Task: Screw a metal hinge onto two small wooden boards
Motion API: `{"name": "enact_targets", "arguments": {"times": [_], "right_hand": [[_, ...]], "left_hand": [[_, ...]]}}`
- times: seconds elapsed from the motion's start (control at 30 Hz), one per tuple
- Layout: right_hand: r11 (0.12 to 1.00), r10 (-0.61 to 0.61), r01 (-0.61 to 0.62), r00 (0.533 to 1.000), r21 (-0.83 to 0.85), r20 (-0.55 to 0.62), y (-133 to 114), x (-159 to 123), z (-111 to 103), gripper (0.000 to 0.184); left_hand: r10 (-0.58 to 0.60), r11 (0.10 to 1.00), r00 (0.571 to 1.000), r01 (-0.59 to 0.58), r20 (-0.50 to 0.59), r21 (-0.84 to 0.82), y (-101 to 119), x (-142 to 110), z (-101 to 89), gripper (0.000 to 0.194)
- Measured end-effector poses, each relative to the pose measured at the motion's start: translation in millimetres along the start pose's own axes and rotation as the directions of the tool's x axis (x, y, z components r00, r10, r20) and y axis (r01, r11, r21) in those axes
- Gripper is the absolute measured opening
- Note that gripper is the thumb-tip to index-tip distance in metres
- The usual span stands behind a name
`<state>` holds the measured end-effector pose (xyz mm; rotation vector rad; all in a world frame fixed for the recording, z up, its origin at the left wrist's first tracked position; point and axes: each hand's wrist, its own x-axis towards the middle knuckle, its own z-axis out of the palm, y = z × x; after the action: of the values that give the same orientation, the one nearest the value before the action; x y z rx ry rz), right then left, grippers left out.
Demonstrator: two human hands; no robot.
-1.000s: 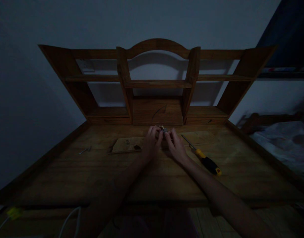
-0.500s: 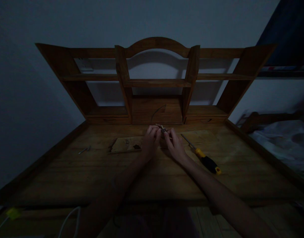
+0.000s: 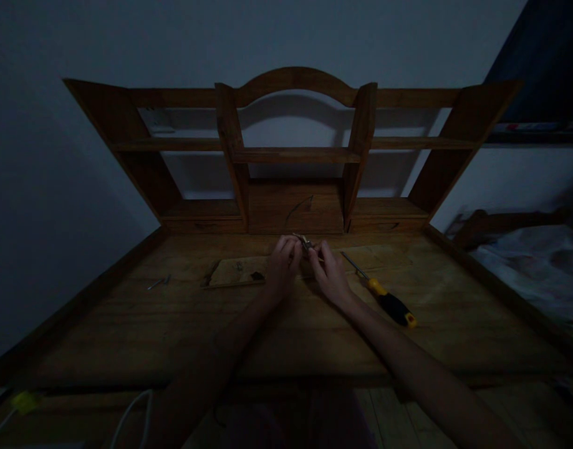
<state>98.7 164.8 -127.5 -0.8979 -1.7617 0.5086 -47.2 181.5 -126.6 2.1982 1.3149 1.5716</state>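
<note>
Head view: I see both hands, left (image 3: 281,260) and right (image 3: 332,268), pinching a small metallic piece (image 3: 307,245) above a wooden strip (image 3: 237,272). The screwdriver (image 3: 390,302) lies right of the right hand, its place unchanged from a second ago. Planks of the desk (image 3: 305,340) extend to its front edge; raised rims bound both sides. The shelf unit (image 3: 295,156) behind has two shut drawers.

wooden desk (image 3: 183,337), yellow-and-black screwdriver (image 3: 389,302) lying on the right, pale wooden board (image 3: 237,271) across the middle, small metal pieces (image 3: 159,282) left
</note>
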Motion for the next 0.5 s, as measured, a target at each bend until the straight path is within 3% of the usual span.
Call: {"name": "enact_targets", "arguments": {"times": [0.13, 0.33, 0.5], "right_hand": [[1.0, 0.004, -0.004, 1.0, 0.001, -0.002, 0.0, 0.4, -0.6, 0.014], [1.0, 0.017, -0.017, 1.0, 0.011, -0.017, 0.9, 1.6, -1.2, 0.016], [0.999, 0.041, -0.041, 0.999, -0.011, -0.016, -0.1, 0.3, -0.2, 0.018]], "left_hand": [[0.001, 1.0, 1.0, -0.001, -0.02, -0.028, -0.5, -0.2, 0.6, 0.026], [0.035, 0.998, 0.999, -0.036, -0.011, -0.042, 1.2, -1.1, 1.6, 0.009], [0.006, 1.0, 1.0, -0.006, 0.009, 0.005, -1.0, -0.4, 1.4, 0.017]]}}
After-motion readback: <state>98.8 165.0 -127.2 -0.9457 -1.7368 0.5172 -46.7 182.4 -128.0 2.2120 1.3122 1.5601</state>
